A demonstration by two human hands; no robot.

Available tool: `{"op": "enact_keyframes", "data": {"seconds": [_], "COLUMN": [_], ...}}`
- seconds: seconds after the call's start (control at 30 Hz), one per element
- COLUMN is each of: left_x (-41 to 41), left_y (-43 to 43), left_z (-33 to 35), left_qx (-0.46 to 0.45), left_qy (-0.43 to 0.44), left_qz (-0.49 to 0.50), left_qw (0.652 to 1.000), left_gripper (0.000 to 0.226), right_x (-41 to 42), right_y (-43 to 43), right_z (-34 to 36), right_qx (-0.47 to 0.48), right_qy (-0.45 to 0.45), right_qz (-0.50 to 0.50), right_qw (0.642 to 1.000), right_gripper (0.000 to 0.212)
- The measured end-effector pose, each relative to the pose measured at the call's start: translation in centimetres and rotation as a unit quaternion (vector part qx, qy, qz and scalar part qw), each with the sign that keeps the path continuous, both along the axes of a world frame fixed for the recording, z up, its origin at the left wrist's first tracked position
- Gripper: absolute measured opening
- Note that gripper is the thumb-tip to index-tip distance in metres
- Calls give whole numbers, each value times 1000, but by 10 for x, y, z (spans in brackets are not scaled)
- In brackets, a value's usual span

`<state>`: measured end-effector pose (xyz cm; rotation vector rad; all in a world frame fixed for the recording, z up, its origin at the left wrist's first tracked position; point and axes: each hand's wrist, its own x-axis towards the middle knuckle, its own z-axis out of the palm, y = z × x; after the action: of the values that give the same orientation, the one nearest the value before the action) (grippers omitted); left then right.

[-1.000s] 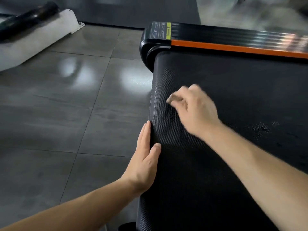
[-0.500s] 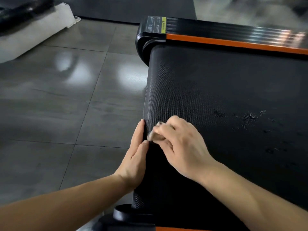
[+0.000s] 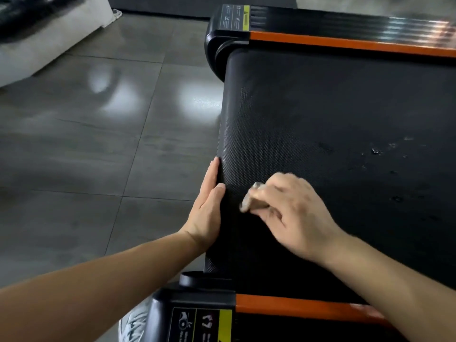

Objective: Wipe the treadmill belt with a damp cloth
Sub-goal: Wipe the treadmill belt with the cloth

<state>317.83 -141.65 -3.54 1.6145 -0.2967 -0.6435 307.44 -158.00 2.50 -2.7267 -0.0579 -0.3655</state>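
- Grey glossy floor tiles [image 3: 98, 144] fill the left half, from 7 to 11 o'clock, with pale light patches on them.
- At 10 o'clock a white block [image 3: 61, 45] sits on the floor with something black on top, blurred.
- A black side rail with an orange stripe [image 3: 345, 43] runs along the far edge at 1 o'clock. A second such rail [image 3: 296, 307] lies at 5 o'clock, under the right forearm.
- Each rail end carries a warning label [image 3: 234, 18] with a yellow patch.
- A white shoe [image 3: 133, 324] shows at 7 o'clock, beside the near rail.
- The treadmill belt [image 3: 320, 107] is black and finely dimpled, filling the centre and right, its end curving down toward the floor.
- Small wet spots [image 3: 375, 151] glint on the belt at 3 o'clock.
- The left hand [image 3: 206, 211] lies flat against the belt's rounded end, fingers straight and together, thumb on top.
- The right hand [image 3: 293, 213] rests on the belt just beside it, fingers curled round a small pale cloth [image 3: 254, 198].
- Most of the cloth is hidden in the fist and smeared by motion.
- The label print is too small to read.
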Motion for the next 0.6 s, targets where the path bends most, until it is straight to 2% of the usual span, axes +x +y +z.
{"op": "enact_keyframes", "data": {"seconds": [0.1, 0.17, 0.23, 0.3, 0.37, 0.47, 0.5, 0.6], "left_x": [0, 1, 1, 1, 2, 3, 3, 1], "left_y": [0, -1, -2, -2, -3, -3, -4, -4], "left_z": [-1, -2, -3, -4, -3, -3, -4, -5], "left_qx": [6, 7, 8, 16, 15, 20, 17, -6], "left_qy": [-8, -12, -18, -18, -16, -23, -23, -11], "left_qz": [-3, 3, 1, -3, 1, -4, -6, 7], "left_qw": [1000, 1000, 1000, 1000, 1000, 1000, 1000, 1000], "left_gripper": [69, 70, 71, 70, 71, 72, 72, 72], "right_x": [18, 2, -25, -35, -22, 5, 2, -32], "right_y": [-9, 15, 36, 32, 12, -13, -9, 25], "right_z": [-8, -7, 2, 8, 5, -2, -4, -2], "right_qx": [12, 38, 62, 44, 9, 15, 30, 53], "right_qy": [-20, 3, 42, 56, 38, 1, 3, 35], "right_qz": [-104, -67, 40, 105, 92, -54, -71, 32], "right_qw": [994, 997, 996, 992, 995, 998, 997, 997], "right_gripper": [29, 29, 31, 25, 23, 27, 27, 20]}}
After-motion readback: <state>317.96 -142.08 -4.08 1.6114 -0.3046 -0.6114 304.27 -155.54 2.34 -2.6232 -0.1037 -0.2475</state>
